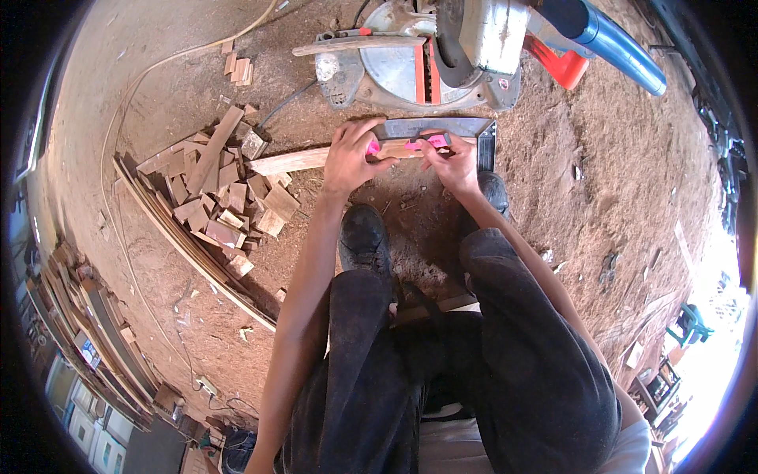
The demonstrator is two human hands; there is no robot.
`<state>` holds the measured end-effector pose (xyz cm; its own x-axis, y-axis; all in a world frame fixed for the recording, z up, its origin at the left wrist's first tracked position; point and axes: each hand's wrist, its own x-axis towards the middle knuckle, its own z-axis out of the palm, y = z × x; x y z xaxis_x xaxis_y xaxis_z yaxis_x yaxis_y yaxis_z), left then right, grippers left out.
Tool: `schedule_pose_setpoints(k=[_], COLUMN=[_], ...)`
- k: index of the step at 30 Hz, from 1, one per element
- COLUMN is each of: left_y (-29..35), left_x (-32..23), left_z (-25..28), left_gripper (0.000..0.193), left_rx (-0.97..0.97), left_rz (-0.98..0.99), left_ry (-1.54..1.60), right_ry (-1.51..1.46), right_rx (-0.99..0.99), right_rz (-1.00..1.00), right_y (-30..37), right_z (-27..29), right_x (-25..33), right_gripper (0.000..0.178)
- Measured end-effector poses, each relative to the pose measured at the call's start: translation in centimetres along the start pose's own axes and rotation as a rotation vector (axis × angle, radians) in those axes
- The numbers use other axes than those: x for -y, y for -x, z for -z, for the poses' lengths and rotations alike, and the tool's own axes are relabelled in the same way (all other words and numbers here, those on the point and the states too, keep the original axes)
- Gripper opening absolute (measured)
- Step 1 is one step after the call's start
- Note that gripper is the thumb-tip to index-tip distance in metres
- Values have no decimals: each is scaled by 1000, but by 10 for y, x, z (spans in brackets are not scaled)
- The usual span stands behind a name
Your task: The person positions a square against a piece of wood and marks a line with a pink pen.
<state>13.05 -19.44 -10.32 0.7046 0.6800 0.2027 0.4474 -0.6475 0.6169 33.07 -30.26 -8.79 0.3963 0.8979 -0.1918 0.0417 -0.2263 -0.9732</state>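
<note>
A long pale wooden strip lies crosswise in front of my boots. Along its far side rests the metal blade of a square, whose dark stock stands at the strip's right end. My left hand grips the strip near the blade's left end, fingers over the far edge. A small pink piece shows beside those fingers; its kind is unclear. My right hand is closed on a small pink-and-black object above the strip. Its exact kind cannot be made out.
A mitre saw with a red handle and blue tube stands just beyond the strip. Wood offcuts lie heaped at left beside long boards. A hose or cord crosses the dusty ground.
</note>
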Motion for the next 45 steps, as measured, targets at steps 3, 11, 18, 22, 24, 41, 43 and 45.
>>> schedule_pose_setpoints(k=[3,11,18,22,24,41,43,45], left_y=[2,1,1,0,2,1,1,2], left_x=[1,1,1,2,3,2,4,5], left_z=[3,2,-1,1,1,0,-1,-1], left_gripper=[48,48,47,46,45,44,44,44], left_rx=[-2,-14,-26,-18,-18,-24,-34,-37], left_rz=[-1,-16,-28,-19,-16,-15,-25,-29], left_ry=[-8,-2,6,2,0,24,29,29], right_ry=[27,241,338,374,359,370,377,371], right_rx=[45,54,52,144,157,136,139,145], right_rz=[46,196,346,442,441,456,453,439], right_y=[0,-2,-1,5,6,8,4,4], right_z=[0,-1,2,9,6,7,7,7], right_x=[-1,-2,-2,3,6,8,10,8], right_gripper=[16,22,27,29,28,31,31,31])
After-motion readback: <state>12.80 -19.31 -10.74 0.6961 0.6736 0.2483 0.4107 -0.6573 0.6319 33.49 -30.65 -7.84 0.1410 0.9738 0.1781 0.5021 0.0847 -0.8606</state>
